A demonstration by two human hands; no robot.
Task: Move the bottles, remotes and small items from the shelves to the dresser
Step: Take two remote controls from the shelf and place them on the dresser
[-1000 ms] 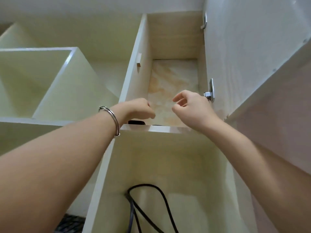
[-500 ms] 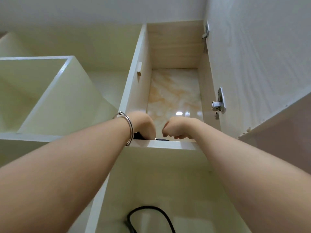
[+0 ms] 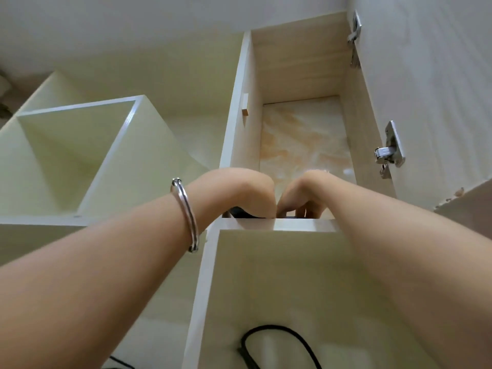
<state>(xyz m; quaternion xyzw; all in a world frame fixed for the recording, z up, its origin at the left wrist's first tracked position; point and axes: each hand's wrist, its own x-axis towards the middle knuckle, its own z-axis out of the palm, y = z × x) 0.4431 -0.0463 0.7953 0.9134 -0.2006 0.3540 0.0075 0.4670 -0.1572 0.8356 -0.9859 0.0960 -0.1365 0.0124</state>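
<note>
Two hands reach up over the front edge of a high shelf (image 3: 306,225) into a narrow compartment with a marbled back panel (image 3: 303,139). The left hand (image 3: 239,193) bends down at the wrist, which wears a metal bracelet (image 3: 186,214). A dark item (image 3: 243,213) lies on the shelf right under this hand, mostly hidden by the palm and the shelf edge, so what kind of item it is cannot be told. The shelf edge also hides the fingers, so it cannot be told whether they grip the item. The right hand (image 3: 303,193) is just beside the left, nearly touching it, its fingers (image 3: 287,207) curled down toward the shelf. Whether they pinch anything cannot be told. The cabinet door (image 3: 426,89) stands open at right on a metal hinge (image 3: 390,153). A black cable (image 3: 282,334) loops in the compartment below.
</note>
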